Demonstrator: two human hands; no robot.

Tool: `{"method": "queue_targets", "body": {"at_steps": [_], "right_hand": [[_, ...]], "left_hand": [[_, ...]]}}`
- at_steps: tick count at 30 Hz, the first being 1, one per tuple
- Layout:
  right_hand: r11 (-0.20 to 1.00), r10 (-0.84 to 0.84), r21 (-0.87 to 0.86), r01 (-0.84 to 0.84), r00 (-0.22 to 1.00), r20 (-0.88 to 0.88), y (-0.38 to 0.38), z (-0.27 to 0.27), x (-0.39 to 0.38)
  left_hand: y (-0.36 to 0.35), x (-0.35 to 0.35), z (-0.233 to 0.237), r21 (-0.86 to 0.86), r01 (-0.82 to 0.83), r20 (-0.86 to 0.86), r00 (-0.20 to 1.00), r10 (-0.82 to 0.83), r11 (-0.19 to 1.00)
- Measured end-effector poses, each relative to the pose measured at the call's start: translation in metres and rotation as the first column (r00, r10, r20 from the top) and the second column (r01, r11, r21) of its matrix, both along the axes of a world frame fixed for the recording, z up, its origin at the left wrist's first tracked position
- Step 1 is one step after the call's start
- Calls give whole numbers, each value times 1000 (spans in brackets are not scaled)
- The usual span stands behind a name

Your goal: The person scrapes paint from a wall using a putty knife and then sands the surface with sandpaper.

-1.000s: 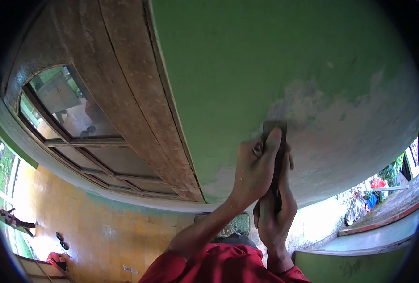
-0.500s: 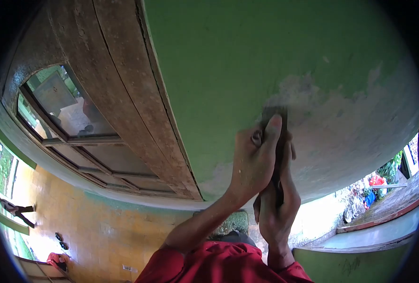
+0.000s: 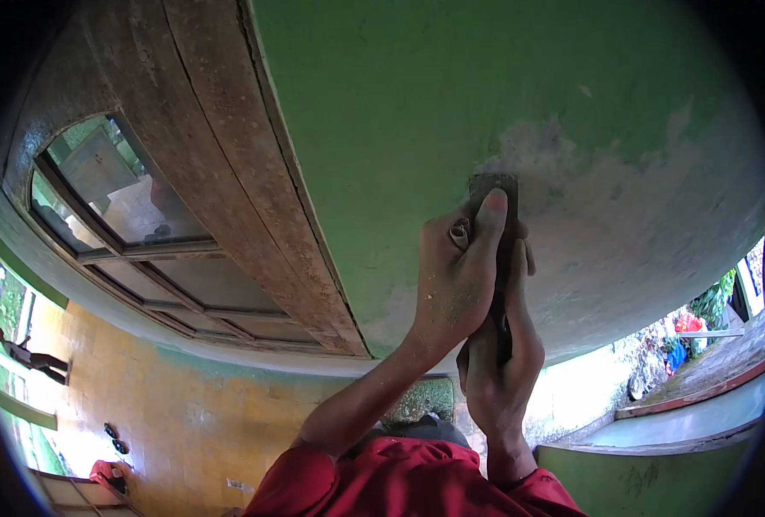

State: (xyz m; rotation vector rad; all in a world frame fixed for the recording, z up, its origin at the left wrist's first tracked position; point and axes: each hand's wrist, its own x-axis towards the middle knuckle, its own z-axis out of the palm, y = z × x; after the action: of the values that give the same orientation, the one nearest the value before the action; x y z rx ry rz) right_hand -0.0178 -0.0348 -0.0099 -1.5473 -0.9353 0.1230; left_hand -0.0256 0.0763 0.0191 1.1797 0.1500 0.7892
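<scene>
My left hand [image 3: 460,276] is wrapped round a dark flat scraper [image 3: 494,183], its thumb lying along the blade. Lower down, my right hand [image 3: 505,353] grips the same tool from the other side, around its handle. The scraper's wide end touches the green wall [image 3: 382,112] at the lower edge of a pale patch [image 3: 606,224] where the paint is gone. Most of the handle is hidden between my two hands.
A brown wooden frame [image 3: 202,155] with glass panes borders the wall on the left. Beyond the yellow tiled floor [image 3: 202,422], a person [image 3: 29,355] stands far left. Shoes [image 3: 115,438] lie on the floor. A ledge [image 3: 684,426] is at the lower right.
Both hands and the scraper have moved slightly up and left in view, along the wall. The distant person's pose has changed.
</scene>
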Motion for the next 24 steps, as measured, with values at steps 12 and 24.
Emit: {"method": "queue_targets", "body": {"at_steps": [12,24], "right_hand": [[998,7,-58,-11,998,-59,-2,8,-1],[1000,-14,24,15,999,-34,1,9,-6]], "left_hand": [[1,1,1,27,-31,4,1000,31,999],[1,1,-1,61,-57,-3,998,57,996]]}}
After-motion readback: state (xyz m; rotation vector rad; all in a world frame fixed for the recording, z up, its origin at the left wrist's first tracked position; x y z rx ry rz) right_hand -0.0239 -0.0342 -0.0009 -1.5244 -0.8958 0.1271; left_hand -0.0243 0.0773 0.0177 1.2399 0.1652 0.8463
